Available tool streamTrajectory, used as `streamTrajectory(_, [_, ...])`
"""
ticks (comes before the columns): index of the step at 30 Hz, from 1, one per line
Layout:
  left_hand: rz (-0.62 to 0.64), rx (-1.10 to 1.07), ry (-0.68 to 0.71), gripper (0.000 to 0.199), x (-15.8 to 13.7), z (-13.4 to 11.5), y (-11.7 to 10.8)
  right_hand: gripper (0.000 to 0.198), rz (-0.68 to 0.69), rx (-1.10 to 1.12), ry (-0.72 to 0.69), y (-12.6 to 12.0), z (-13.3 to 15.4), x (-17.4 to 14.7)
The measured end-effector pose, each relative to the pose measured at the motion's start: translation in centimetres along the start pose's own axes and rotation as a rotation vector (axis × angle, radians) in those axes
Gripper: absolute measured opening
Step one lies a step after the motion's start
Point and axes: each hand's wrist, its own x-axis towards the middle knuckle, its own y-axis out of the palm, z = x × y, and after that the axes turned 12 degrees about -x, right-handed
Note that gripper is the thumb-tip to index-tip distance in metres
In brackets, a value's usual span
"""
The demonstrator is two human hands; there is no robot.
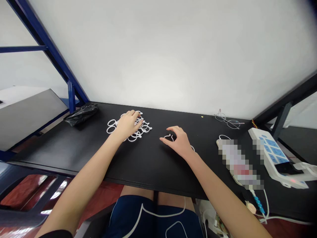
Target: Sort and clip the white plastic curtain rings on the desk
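My left hand (128,123) rests over a loose pile of white open rings with small knobbed ends (132,138) on the black table (148,162). Its thumb is apart from the curved fingers, and some rings are hidden underneath. To the right, my right hand (178,140) is curved in a C, thumb and fingers spread. Between them shows a single white ring (168,136), partly covered by the hand; the fingertips do not close on it. Another white ring (193,148) peeks out beside the right wrist.
A crumpled black plastic bag (83,115) lies at the table's far left. Eyeglasses (232,124) sit at the back right. Nearer on the right are a blurred-out phone (237,163) with a cable and a white power strip (269,152). A white wall (158,59) rises behind.
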Motion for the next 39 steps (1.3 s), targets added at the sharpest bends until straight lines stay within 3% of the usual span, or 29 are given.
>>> streamTrajectory(2, [-0.008, -0.105, 0.103, 0.02, -0.1, -0.5, 0.5, 0.037, 0.063, 0.014, 0.019, 0.2, 0.0, -0.1])
streamTrajectory(6, [0.069, -0.275, 0.313, 0.019, -0.7, -2.3, 1.7, 0.028, 0.092, 0.131, 0.061, 0.7, 0.1, -0.1])
streamTrajectory(12, [0.251, -0.408, 0.44, 0.017, -1.7, -4.8, 3.1, 0.011, 0.068, 0.363, 0.095, 1.1, 0.5, -0.1])
streamTrajectory(24, [0.243, -0.456, 0.467, 0.03, -1.9, -5.0, 4.4, 0.019, 0.005, 0.72, 0.207, 1.3, 1.0, 0.1])
streamTrajectory(30, [0.143, -0.428, 0.484, 0.027, -1.5, -4.1, 4.3, 0.029, 0.188, 0.781, 0.195, 0.4, 0.7, 0.5])
streamTrajectory(35, [0.123, -0.459, 0.53, 0.024, -1.4, -4.0, 4.2, 0.027, 0.201, 0.784, 0.173, 0.4, 0.8, 0.2])
streamTrajectory(39, [0.133, -0.605, 0.473, 0.019, -1.7, -4.6, 3.9, 0.024, 0.182, 0.771, 0.151, 0.4, 0.9, 0.2])
